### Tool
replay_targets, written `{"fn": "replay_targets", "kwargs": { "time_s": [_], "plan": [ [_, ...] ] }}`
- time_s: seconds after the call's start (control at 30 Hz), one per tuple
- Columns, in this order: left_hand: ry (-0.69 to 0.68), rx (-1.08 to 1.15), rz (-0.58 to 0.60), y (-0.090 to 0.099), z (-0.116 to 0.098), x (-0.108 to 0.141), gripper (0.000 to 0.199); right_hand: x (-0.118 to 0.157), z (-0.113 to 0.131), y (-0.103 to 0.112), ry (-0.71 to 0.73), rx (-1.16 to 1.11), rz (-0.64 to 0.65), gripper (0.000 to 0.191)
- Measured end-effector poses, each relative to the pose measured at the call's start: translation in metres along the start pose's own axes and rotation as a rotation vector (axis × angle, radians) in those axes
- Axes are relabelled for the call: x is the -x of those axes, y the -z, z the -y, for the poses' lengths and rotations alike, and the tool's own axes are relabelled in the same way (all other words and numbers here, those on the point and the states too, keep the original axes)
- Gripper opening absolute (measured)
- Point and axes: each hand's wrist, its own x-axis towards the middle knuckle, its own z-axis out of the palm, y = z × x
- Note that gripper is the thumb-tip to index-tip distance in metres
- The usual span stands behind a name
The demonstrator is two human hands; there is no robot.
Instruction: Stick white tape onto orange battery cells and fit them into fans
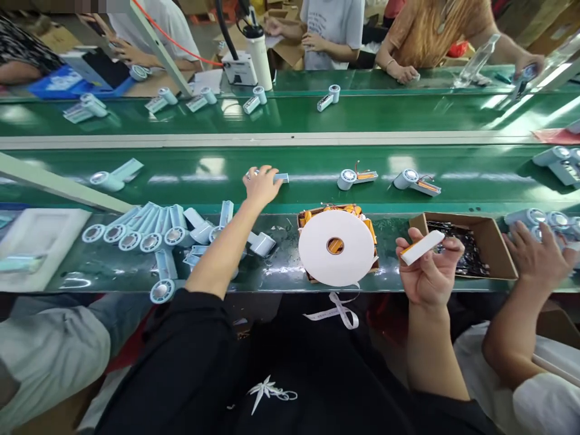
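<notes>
My left hand [263, 186] reaches onto the green belt, its fingers wrapped over a light blue fan housing [281, 178] whose handle sticks out to the right. My right hand [429, 272] is raised palm up beside the brown box, holding a battery [423, 248] with a white strip on top and an orange edge. Between my hands, a large white tape roll [317, 248] lies on a carton of orange batteries [369, 226]. Further along the belt sit two housings with orange batteries and wires, one [348, 179] nearer and another [408, 178] to its right.
Many light blue housings [151, 242] crowd the left table edge. A brown box [498, 248] of black parts stands right, near a co-worker's hand [539, 257] touching more housings. A white foam tray [54, 235] lies far left. People work beyond the far belt [290, 115].
</notes>
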Motion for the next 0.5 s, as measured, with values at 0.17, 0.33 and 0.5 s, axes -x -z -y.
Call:
{"fn": "replay_targets", "kwargs": {
  "time_s": [0.17, 0.33, 0.5],
  "plan": [
    [-0.181, -0.122, 0.105, -0.017, 0.024, -0.039, 0.038, -0.023, 0.006, 0.002, 0.052, 0.027, -0.049, 0.043],
    [-0.447, -0.110, 0.157, -0.041, -0.038, -0.048, 0.033, -0.115, -0.026, -0.039, 0.078, 0.221, 0.127, 0.060],
    [-0.509, -0.127, 0.198, -0.058, -0.069, -0.062, 0.026, -0.186, -0.084, -0.067, -0.045, 0.435, 0.320, 0.061]
  ]
}}
